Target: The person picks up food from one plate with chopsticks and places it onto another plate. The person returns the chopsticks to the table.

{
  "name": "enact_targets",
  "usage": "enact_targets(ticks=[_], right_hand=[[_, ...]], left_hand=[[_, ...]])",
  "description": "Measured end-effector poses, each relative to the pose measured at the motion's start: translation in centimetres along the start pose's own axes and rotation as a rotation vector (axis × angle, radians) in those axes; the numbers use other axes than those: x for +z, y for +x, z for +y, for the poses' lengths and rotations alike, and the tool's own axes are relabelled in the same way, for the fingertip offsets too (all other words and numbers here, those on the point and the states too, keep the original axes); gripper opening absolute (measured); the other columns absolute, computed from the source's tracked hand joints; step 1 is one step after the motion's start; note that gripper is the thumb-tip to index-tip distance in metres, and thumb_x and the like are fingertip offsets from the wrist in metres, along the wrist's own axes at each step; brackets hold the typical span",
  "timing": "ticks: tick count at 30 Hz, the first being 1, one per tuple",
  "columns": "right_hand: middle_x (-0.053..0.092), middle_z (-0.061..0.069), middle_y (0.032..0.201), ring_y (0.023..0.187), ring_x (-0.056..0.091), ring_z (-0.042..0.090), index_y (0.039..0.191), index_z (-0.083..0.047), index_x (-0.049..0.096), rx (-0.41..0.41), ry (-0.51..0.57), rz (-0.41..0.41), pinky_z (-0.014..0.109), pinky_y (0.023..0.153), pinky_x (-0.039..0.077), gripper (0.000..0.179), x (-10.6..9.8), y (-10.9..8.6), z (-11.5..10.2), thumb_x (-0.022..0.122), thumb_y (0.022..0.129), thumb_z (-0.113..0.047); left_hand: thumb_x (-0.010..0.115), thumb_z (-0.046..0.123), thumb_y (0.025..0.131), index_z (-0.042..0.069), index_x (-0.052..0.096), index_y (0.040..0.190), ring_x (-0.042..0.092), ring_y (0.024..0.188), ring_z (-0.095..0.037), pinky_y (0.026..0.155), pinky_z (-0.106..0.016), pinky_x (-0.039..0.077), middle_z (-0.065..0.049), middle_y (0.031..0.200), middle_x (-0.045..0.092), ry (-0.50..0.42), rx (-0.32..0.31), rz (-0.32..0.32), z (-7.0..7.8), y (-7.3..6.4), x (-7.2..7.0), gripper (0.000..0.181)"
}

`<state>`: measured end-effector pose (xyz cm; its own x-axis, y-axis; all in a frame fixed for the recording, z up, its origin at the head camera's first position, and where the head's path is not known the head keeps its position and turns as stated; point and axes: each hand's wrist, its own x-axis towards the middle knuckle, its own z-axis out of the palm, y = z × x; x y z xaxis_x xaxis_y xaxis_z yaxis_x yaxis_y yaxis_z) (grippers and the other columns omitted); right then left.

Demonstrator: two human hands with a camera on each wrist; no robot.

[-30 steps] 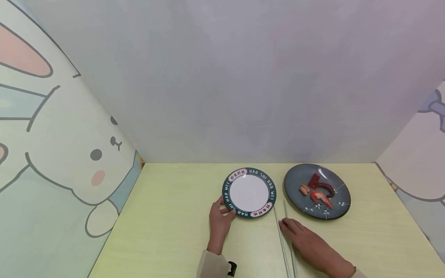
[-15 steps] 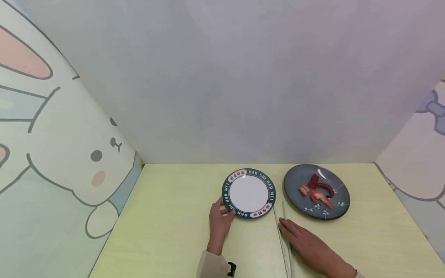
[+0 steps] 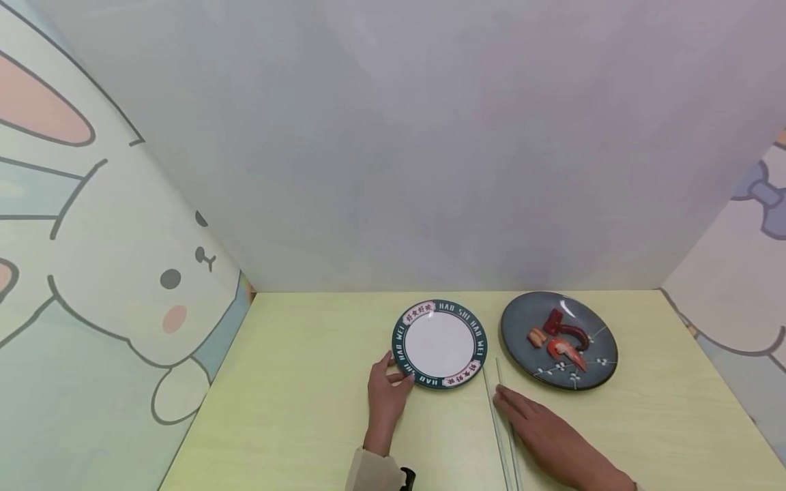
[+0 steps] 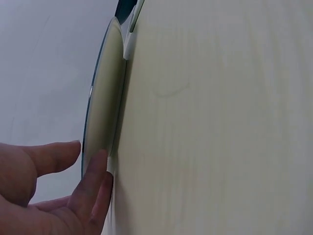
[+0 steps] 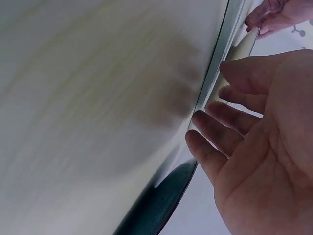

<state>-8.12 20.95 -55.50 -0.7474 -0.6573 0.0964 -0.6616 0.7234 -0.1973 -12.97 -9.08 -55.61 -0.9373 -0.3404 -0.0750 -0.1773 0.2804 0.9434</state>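
My left hand (image 3: pixel 388 399) is at the lower-left rim of a white plate (image 3: pixel 439 344) with a dark green, lettered border. In the left wrist view the thumb (image 4: pixel 54 157) is over the rim and the fingers (image 4: pixel 90 188) lie against its underside, pinching it. Two long thin chopsticks (image 3: pixel 498 433) lie nearly parallel on the table, right of that plate. Over the right-hand chopstick rests my right hand (image 3: pixel 549 433), its fingers loosely extended. The right wrist view has those fingertips (image 5: pixel 198 117) right at a chopstick (image 5: pixel 215 63), with none curled round it.
A dark blue-grey plate (image 3: pixel 522 354) with a blossom pattern stands at the back right. On it are a shrimp (image 3: pixel 566 352), a curved dark-red piece (image 3: pixel 574 332), a red piece (image 3: pixel 553 321) and a small orange piece (image 3: pixel 537 337). Grey wall (image 3: pixel 454 150) rises behind the table.
The far end of the right-hand chopstick has shifted slightly left, closer to the other one, under my right hand. My left hand and both plates have stayed in place.
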Motion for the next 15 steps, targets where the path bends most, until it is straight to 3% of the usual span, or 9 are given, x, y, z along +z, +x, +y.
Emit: enact_targets(ticks=[2,8,11,13,15], right_hand=[[0.051,0.015,0.157,0.135,0.059,0.034,0.153,-0.004,0.053,0.023,0.001,0.014,0.047,0.102,0.057,0.058,0.0,-0.1,0.1,0.071,0.099,-0.013],[0.059,0.013,0.15,0.128,0.063,0.032,0.148,-0.003,0.057,0.037,-0.065,0.188,0.047,0.097,0.059,0.069,0.0,-0.6,0.7,0.085,0.084,-0.008],[0.058,0.011,0.151,0.127,0.064,0.029,0.149,-0.005,0.055,0.074,-0.077,0.236,0.043,0.098,0.059,0.076,-0.3,-0.9,1.2,0.089,0.081,-0.012],[0.057,0.011,0.151,0.127,0.064,0.029,0.149,-0.006,0.055,0.106,-0.066,0.266,0.029,0.108,0.051,0.076,-0.6,-1.1,1.5,0.09,0.081,-0.014],[0.056,0.013,0.151,0.127,0.063,0.032,0.148,-0.005,0.055,0.13,-0.038,0.291,0.016,0.118,0.034,0.076,-0.9,-1.3,1.8,0.089,0.082,-0.015]], left_hand=[[0.08,-0.007,0.084,-0.011,0.05,0.149,0.072,0.097,-0.028,0.074,-0.034,0.062,-0.021,0.129,0.059,0.001,-0.009,0.002,-0.1,0.1,-0.1,0.071],[0.08,-0.003,0.086,-0.01,0.05,0.149,0.073,0.098,-0.027,0.077,-0.036,0.061,-0.02,0.131,0.059,0.029,-0.016,0.012,-0.2,0.3,-0.5,0.07],[0.08,-0.001,0.086,-0.008,0.052,0.149,0.071,0.103,-0.028,0.081,-0.039,0.06,-0.019,0.133,0.059,0.046,-0.011,0.025,-0.1,0.3,-0.7,0.069],[0.081,0.002,0.087,-0.005,0.052,0.15,0.067,0.108,-0.029,0.084,-0.042,0.06,-0.017,0.136,0.058,0.057,-0.011,0.032,0.1,0.3,-0.8,0.069],[0.081,0.003,0.088,-0.002,0.052,0.151,0.063,0.113,-0.031,0.09,-0.046,0.059,-0.017,0.138,0.056,0.079,0.005,0.033,0.2,0.3,-1.0,0.069]])
